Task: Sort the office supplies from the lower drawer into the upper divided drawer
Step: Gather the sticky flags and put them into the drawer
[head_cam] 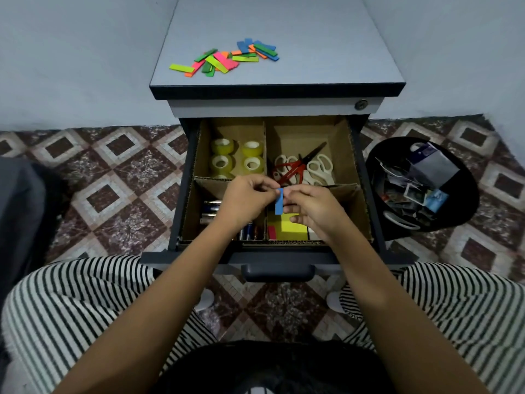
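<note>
The upper divided drawer (366,194) is pulled out, lined with cardboard dividers. Both hands hover over its middle and pinch a blue sticky-note strip (279,201): my left hand (247,196) at the strip's top end, my right hand (311,207) along its side. Below them, the near right compartment holds a yellow sticky-note pad (292,230) and a red strip (272,232). Tape rolls (236,157) fill the far left compartment, scissors (304,169) the far right, and pens and batteries (211,211) the near left.
A loose pile of coloured sticky strips (227,58) lies on the cabinet top (312,52). A black bin (420,189) with paper scraps stands on the tiled floor to the right. The drawer handle (277,273) sits between my striped knees.
</note>
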The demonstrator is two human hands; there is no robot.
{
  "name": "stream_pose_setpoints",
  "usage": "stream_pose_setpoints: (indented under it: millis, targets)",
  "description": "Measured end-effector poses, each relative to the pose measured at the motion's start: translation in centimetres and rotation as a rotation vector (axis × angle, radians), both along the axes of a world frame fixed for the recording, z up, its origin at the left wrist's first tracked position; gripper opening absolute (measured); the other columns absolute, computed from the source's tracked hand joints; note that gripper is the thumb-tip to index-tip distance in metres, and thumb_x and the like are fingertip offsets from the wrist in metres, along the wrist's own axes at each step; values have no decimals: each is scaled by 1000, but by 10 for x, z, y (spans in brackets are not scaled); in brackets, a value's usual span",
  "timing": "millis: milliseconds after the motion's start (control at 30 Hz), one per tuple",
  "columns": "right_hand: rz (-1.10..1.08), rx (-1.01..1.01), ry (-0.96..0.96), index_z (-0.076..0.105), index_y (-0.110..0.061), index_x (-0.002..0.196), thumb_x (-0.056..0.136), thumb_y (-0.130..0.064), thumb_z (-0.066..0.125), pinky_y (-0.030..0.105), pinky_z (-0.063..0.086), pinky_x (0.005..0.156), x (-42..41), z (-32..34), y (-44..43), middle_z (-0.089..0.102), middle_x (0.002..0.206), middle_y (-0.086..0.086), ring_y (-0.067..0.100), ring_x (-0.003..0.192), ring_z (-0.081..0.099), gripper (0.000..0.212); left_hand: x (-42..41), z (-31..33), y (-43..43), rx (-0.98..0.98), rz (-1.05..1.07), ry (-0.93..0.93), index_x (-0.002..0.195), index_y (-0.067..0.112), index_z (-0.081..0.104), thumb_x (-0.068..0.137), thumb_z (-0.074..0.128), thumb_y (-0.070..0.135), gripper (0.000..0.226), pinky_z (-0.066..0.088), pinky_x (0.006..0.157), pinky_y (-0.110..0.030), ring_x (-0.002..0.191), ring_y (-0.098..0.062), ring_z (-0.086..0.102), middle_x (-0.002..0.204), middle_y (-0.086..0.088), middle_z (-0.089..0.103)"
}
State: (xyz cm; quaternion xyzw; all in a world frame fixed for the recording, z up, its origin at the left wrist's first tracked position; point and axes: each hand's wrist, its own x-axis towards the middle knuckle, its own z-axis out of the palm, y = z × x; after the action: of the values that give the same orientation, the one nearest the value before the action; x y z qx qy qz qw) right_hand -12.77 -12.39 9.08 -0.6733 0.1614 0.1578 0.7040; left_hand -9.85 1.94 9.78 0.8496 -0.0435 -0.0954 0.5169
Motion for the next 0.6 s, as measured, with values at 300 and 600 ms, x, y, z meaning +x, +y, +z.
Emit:
stream_pose_setpoints:
  millis: [300,600]
  targets:
    - [113,-313,-32,57,-16,76,87,-3,62,15,44,49,0,-11,-1,59,67,4,7,54,55,18,4,-2,3,31,-58,-25,96,12,73,84,68,15,13,44,69,-13,71,2,56,81,7,65]
    - [433,-834,112,69,-11,97,84,-16,68,21,41,71,6,-9,8,57,87,1,17,84,57,13,3,-2,4,4,-68,-1,96,17,72,86,66,17,12,44,69,-13,69,3,54,80,7,63]
